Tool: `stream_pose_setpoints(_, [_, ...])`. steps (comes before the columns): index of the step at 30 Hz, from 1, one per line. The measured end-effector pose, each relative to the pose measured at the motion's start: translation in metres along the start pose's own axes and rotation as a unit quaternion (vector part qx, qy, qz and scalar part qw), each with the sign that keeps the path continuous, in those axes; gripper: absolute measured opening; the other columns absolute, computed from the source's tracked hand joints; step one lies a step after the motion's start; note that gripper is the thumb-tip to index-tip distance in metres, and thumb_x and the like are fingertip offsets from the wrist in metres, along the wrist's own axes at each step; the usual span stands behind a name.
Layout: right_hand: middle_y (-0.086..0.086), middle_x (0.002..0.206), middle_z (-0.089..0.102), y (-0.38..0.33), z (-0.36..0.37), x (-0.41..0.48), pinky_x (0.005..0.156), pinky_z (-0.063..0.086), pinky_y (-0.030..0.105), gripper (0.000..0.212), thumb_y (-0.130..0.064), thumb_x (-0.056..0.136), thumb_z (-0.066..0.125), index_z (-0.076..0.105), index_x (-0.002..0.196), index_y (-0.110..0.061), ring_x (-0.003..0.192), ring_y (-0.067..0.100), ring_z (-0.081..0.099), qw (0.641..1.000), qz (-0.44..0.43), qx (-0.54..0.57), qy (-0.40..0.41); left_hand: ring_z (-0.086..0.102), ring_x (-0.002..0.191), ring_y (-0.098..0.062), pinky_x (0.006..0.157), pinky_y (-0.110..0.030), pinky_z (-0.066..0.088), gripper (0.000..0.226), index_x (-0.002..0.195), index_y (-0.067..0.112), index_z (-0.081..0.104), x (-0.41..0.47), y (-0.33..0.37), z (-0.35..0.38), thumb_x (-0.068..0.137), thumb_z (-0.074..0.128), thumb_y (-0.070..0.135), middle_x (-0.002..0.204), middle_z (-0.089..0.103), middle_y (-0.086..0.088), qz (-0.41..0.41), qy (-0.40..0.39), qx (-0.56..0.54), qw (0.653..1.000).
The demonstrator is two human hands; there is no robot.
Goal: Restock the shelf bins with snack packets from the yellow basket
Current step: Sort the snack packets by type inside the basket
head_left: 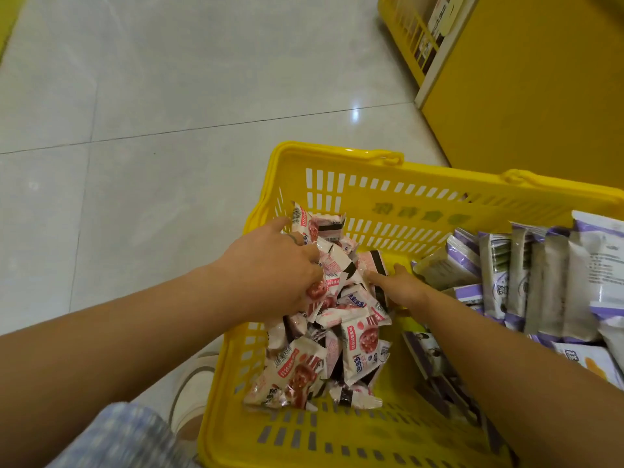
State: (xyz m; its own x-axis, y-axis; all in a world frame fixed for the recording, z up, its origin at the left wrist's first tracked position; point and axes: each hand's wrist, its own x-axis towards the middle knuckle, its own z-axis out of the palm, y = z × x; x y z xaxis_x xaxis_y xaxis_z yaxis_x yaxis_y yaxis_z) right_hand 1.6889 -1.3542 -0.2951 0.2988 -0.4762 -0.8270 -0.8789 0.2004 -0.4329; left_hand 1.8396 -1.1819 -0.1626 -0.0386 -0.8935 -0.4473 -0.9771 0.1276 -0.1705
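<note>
Centre of frame, my left hand (270, 265) clutching pink-white packets (358, 339) heaped in yellow basket (439, 179), right hand (403, 288) straight-fingered against them, purple packs (540, 282) right, pale tile floor (135, 96), yellow shelf (523, 79) upper right

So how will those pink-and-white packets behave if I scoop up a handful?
The pink-and-white packets are small, glossy and loosely heaped, so some will probably slide out of a scoop. They look puffed and light, likely crushable if squeezed. The left hand grips several, so cupping from both sides seems safer.
</note>
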Motion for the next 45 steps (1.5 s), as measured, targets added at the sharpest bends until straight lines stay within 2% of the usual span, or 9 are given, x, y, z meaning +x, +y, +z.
stream_pose_setpoints(4, [0.013,0.083,0.060,0.000,0.007,0.002,0.059,0.045,0.031,0.039,-0.043,0.092,0.058,0.058,0.094,-0.004,0.069,0.027,0.057,0.995,0.023,0.096,0.031,0.054,0.117,-0.025,0.108,-0.048,0.028,0.042,0.127,0.026,0.053,0.000,0.000,0.001,0.095,0.035,0.047,0.132,0.053,0.002,0.001,0.020,0.001,1.000])
stream_pose_setpoints(11, [0.017,0.104,0.062,-0.002,0.000,-0.012,0.069,0.048,0.038,0.034,-0.023,0.097,0.053,0.051,0.123,-0.002,0.088,0.034,0.060,0.975,-0.086,-0.069,0.192,0.054,0.117,-0.025,0.109,-0.048,0.027,0.042,0.126,0.025,0.054,-0.001,0.001,0.001,0.095,0.035,0.047,0.132,0.053,0.002,0.001,0.029,-0.006,1.000])
stream_pose_setpoints(16, [-0.004,0.075,0.056,-0.006,-0.008,-0.060,0.059,0.048,0.034,0.019,-0.026,0.092,0.052,0.050,0.109,-0.016,0.068,0.019,0.056,0.932,-0.211,-0.013,0.296,0.053,0.117,-0.025,0.108,-0.048,0.028,0.041,0.124,0.025,0.056,0.001,0.000,0.003,0.095,0.038,0.047,0.132,0.054,0.001,0.003,0.024,-0.005,1.000])
stream_pose_setpoints(22, [-0.012,0.134,0.050,-0.039,0.029,-0.089,0.094,0.052,0.038,0.045,-0.024,0.099,0.049,0.035,0.137,-0.043,0.114,0.013,0.058,0.948,-0.294,0.123,0.012,0.053,0.115,-0.024,0.110,-0.047,0.024,0.041,0.123,0.023,0.055,0.000,0.001,-0.003,0.095,0.036,0.046,0.128,0.052,0.000,-0.015,0.016,-0.005,1.000])
stream_pose_setpoints(27, [-0.006,0.137,0.051,-0.027,0.037,-0.081,0.096,0.050,0.035,0.045,-0.016,0.099,0.048,0.041,0.143,-0.025,0.117,0.013,0.056,0.943,-0.257,0.179,0.114,0.050,0.118,-0.026,0.111,-0.047,0.021,0.037,0.128,0.020,0.049,-0.004,0.002,-0.002,0.095,0.038,0.035,0.130,0.048,-0.003,-0.028,0.053,-0.022,0.998])
stream_pose_setpoints(31, [-0.016,0.134,0.038,-0.026,0.040,-0.084,0.097,0.037,0.012,0.058,0.002,0.095,0.043,0.034,0.147,-0.021,0.123,-0.002,0.036,0.948,-0.305,0.085,-0.015,0.042,0.127,-0.026,0.111,-0.048,0.020,0.040,0.135,0.022,0.041,0.002,0.002,0.000,0.096,0.042,0.033,0.137,0.041,-0.004,-0.030,0.066,-0.035,0.997])
stream_pose_setpoints(35, [-0.009,0.149,0.032,-0.028,0.035,-0.077,0.114,0.028,0.028,0.068,0.010,0.089,0.046,0.030,0.148,-0.022,0.135,0.002,0.029,0.938,-0.345,0.005,-0.046,0.032,0.136,-0.028,0.112,-0.052,0.019,0.049,0.143,0.020,0.030,0.016,0.000,-0.001,0.097,0.043,0.032,0.146,0.036,-0.007,-0.031,0.057,-0.029,0.997])
stream_pose_setpoints(40, [-0.007,0.106,0.045,-0.016,0.036,-0.067,0.084,0.047,0.026,0.042,-0.022,0.083,0.074,0.050,0.117,-0.022,0.096,0.010,0.050,0.940,-0.299,-0.034,0.160,0.030,0.136,-0.031,0.110,-0.053,0.025,0.055,0.147,0.032,0.024,0.029,0.006,0.007,0.097,0.044,0.042,0.148,0.034,-0.008,0.033,-0.013,-0.032,0.999])
stream_pose_setpoints(45, [0.001,0.077,0.060,-0.015,0.021,-0.056,0.054,0.046,0.020,0.016,-0.013,0.082,0.074,0.059,0.087,-0.018,0.060,0.010,0.057,0.977,-0.199,0.083,-0.003,0.017,0.143,-0.032,0.114,-0.054,0.016,0.059,0.149,0.038,0.017,0.033,0.009,0.014,0.096,0.036,0.055,0.158,0.016,-0.008,0.040,-0.079,-0.028,0.996])
